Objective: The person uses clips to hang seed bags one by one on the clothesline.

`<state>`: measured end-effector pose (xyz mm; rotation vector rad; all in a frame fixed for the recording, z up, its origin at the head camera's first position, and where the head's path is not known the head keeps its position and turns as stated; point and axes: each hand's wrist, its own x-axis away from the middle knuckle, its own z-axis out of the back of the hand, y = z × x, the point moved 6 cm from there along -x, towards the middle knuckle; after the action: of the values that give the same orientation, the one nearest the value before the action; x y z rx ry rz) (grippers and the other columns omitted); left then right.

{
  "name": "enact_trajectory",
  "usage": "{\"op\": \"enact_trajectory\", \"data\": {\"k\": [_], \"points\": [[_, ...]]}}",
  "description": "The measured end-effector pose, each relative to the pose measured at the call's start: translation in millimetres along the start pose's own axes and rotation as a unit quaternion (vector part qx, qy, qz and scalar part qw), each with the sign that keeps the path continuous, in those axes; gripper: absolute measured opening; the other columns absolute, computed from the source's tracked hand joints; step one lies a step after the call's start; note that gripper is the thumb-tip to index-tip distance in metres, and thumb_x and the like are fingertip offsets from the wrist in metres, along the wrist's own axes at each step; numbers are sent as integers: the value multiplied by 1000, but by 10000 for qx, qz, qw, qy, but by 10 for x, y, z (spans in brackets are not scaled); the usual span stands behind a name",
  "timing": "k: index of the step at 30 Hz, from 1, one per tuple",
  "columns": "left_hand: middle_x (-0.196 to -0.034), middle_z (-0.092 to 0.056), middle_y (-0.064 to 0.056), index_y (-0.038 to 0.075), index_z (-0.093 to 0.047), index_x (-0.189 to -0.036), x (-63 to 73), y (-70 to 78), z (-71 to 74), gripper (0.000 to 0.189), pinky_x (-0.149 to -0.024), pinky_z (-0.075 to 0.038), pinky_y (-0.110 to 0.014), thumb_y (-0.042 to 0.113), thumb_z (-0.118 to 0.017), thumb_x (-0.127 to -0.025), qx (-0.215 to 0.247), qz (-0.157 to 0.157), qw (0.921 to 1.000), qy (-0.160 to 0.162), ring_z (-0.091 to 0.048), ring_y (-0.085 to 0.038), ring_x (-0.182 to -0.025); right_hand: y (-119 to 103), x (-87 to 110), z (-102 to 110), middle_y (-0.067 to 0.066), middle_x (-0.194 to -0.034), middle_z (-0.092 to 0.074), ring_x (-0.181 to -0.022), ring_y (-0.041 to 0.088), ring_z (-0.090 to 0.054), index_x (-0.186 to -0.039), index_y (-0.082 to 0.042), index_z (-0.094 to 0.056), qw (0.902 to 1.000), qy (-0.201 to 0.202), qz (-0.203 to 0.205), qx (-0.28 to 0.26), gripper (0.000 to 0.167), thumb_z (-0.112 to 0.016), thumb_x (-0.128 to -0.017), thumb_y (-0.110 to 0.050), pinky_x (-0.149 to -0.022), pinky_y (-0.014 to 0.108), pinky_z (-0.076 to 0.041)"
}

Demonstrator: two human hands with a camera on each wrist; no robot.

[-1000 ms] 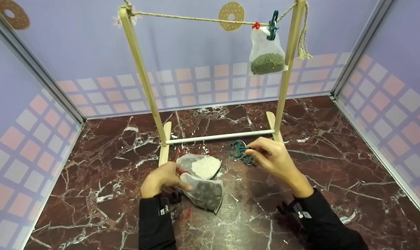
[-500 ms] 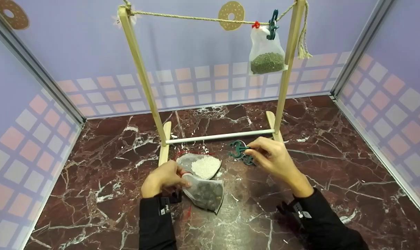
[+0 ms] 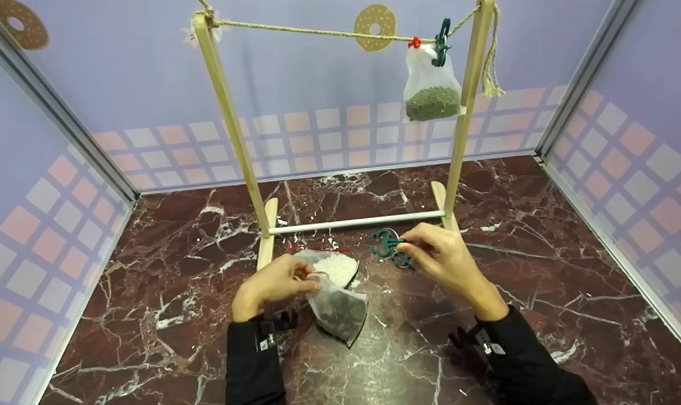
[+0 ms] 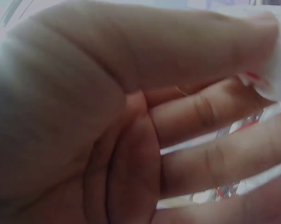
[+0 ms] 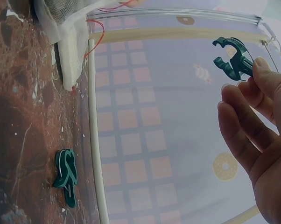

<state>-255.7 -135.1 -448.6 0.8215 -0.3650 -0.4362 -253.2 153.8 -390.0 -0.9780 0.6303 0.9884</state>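
Note:
My left hand [image 3: 273, 284] pinches the gathered neck of a mesh drawstring bag [image 3: 340, 309] holding dark, stone-like lumps. The bag's lower part sits at the tabletop; whether it touches is unclear. Partly behind it lies a second mesh bag [image 3: 339, 269] of white grains, with a red string. Between thumb and fingertips my right hand [image 3: 444, 256] holds a green plastic clip [image 5: 236, 60], its curved jaws apart. Another green clip [image 5: 66, 175] lies on the table below that hand. In the left wrist view, fingers hide most of the white mesh [image 4: 276, 51].
A wooden frame [image 3: 228, 112] with a white crossbar [image 3: 357, 220] stands behind the hands. From its rope [image 3: 306, 30] hangs a mesh bag of green grains [image 3: 434, 101], held by a green clip [image 3: 442, 44]. Panels enclose the marbled table [image 3: 166, 349].
My left hand has risen slightly and moved right, lifting the neck of the dark-filled bag, which stands more upright and covers more of the white-grain bag. The right hand stays put.

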Motion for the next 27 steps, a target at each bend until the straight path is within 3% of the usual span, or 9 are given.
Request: {"op": "enact_trajectory", "data": {"k": [3,6,11,16,21,27], "points": [[-85,-68,0,6,-69,-95,-23,48,-11,15,-60,-51,-26,21,-73,-95,183,-134,9997,3,-57,-12,-64,2,1,-3,-1,-81,-67,-65,9,-57,-96,-6,-73,10000,-17,19,20,18,-79,-82,4,-59,17,-47],[-91,-70,-4,4,-68,-103,-31,86,-18,16,-64,-60,-40,19,-70,-97,565,-148,9983,25,-66,-25,-69,10,6,-3,-2,-80,-67,-64,9,-57,-95,-7,-73,10000,-58,-79,-8,15,-78,-84,2,-59,16,-47],[-98,-71,-11,1,-66,-108,-49,127,-22,17,-71,-59,-57,15,-68,-98,1218,-197,9923,79,-70,-30,-80,11,2,0,-2,-79,-67,-63,9,-57,-94,-6,-73,9999,-70,-131,-80,5,-76,-90,-7,-58,16,-47],[-99,-72,-14,-1,-65,-106,-76,167,-18,16,-73,-60,-53,13,-68,-98,1462,-369,9885,147,-70,-24,-82,13,6,3,-1,-78,-66,-63,9,-56,-94,-5,-73,10000,-51,-39,-72,11,-72,-95,-16,-58,16,-46],[-97,-72,-11,1,-67,-104,-78,247,17,14,-75,-61,-42,13,-70,-97,1373,-681,9874,403,-69,-25,-85,17,8,4,-1,-79,-67,-64,9,-57,-94,-5,-73,9999,-75,-90,-67,10,-73,-94,-15,-59,16,-47],[-97,-72,-12,5,-68,-104,-73,309,52,11,-74,-61,-45,13,-70,-97,1429,-892,9831,723,-70,-27,-83,24,4,1,-1,-81,-68,-65,9,-58,-95,-5,-73,9997,-141,-192,-67,10,-73,-94,-15,-61,16,-49]]}}
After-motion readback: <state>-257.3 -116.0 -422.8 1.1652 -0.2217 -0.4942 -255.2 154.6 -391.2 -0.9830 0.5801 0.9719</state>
